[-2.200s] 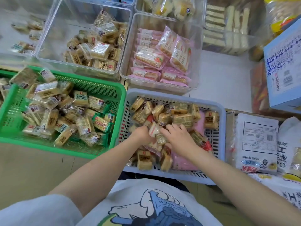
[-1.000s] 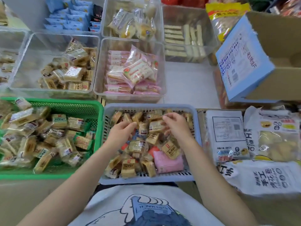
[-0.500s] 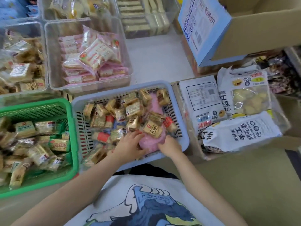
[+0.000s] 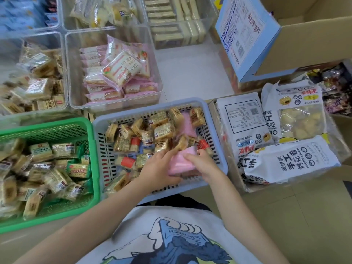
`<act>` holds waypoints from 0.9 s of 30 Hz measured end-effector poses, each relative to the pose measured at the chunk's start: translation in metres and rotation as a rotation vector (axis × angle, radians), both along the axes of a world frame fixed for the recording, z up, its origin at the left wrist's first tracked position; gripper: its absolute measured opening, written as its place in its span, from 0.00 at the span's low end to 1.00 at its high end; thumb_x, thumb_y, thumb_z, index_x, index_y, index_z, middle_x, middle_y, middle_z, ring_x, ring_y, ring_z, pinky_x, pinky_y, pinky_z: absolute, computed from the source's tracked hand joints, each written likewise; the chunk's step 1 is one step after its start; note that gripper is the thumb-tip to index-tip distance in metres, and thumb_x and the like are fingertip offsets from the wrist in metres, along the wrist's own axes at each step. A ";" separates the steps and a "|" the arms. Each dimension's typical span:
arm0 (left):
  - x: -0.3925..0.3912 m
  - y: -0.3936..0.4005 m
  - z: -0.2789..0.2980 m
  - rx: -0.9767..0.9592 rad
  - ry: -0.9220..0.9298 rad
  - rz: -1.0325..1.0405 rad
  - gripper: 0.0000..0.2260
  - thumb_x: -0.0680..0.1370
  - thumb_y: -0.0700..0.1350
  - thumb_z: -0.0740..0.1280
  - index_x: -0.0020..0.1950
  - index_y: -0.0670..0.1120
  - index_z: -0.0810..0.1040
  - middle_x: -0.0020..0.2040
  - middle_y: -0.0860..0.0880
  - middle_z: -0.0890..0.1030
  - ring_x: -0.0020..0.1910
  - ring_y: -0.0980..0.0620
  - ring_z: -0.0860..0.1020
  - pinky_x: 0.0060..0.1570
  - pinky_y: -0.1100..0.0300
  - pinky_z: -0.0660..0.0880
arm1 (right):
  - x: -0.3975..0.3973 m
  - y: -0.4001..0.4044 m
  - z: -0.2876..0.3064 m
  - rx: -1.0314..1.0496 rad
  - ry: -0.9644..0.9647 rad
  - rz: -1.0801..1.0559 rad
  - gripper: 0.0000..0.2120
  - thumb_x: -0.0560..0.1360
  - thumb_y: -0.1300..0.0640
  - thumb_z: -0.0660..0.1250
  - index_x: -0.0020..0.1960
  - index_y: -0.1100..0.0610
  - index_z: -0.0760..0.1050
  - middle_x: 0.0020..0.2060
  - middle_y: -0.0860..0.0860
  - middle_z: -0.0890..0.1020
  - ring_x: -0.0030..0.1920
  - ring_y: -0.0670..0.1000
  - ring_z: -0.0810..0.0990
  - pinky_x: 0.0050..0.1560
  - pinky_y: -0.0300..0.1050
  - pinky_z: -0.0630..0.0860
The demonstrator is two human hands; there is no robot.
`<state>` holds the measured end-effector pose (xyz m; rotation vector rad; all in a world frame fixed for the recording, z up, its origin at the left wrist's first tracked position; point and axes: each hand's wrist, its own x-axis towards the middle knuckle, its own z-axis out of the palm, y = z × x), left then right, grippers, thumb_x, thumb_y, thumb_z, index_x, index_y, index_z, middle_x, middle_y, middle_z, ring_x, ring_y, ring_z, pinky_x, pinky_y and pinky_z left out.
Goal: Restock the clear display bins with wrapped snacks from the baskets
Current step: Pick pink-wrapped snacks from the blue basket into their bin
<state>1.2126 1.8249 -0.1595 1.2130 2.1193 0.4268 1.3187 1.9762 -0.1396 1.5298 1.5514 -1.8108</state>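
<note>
Down in the grey basket (image 4: pixel 215 119), near corner: both hands on a pink snack pack (image 4: pixel 181 164) half buried among brown wrapped snacks (image 4: pixel 162 128). Left hand (image 4: pixel 160 168) curled along its left edge, fingers bent over the top; right hand (image 4: pixel 202 162) gripping the right end, fingertips tucked onto the wrapper. Looks like the digging-out step, pack not lifted clear yet. Next up, probably: pull it free without dragging loose snacks over the rim, then carry it up to the clear bin (image 4: pixel 72 77) just behind the basket, already half full of matching pink packs (image 4: pixel 122 71). Green basket (image 4: pixel 89 130) of snacks on the left, untouched. Only one view, nothing else to report.
</note>
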 end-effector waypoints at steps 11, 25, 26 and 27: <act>-0.078 0.001 0.078 0.191 -0.726 0.860 0.22 0.76 0.65 0.66 0.53 0.47 0.83 0.44 0.49 0.86 0.35 0.57 0.83 0.43 0.55 0.78 | -0.069 -0.007 0.079 -0.085 0.317 0.116 0.23 0.79 0.41 0.65 0.65 0.55 0.73 0.48 0.40 0.86 0.57 0.54 0.84 0.63 0.59 0.78; -0.147 -0.062 0.089 0.333 -0.503 1.175 0.09 0.82 0.45 0.62 0.54 0.47 0.82 0.47 0.48 0.84 0.42 0.51 0.80 0.53 0.47 0.78 | -0.261 -0.025 0.104 0.166 0.495 0.196 0.27 0.77 0.65 0.70 0.74 0.60 0.68 0.57 0.56 0.83 0.48 0.54 0.86 0.53 0.52 0.83; -0.146 -0.062 0.089 0.335 -0.506 1.170 0.09 0.82 0.44 0.62 0.53 0.48 0.82 0.47 0.48 0.84 0.43 0.50 0.81 0.54 0.47 0.78 | -0.267 -0.024 0.105 0.214 0.453 0.201 0.26 0.76 0.65 0.69 0.73 0.60 0.68 0.55 0.55 0.83 0.45 0.52 0.86 0.54 0.54 0.83; -0.145 -0.061 0.086 0.336 -0.509 1.169 0.09 0.82 0.44 0.62 0.52 0.49 0.82 0.47 0.47 0.84 0.44 0.49 0.82 0.54 0.46 0.78 | -0.268 -0.021 0.102 0.268 0.413 0.209 0.24 0.76 0.65 0.69 0.71 0.61 0.71 0.53 0.53 0.83 0.42 0.51 0.85 0.53 0.52 0.83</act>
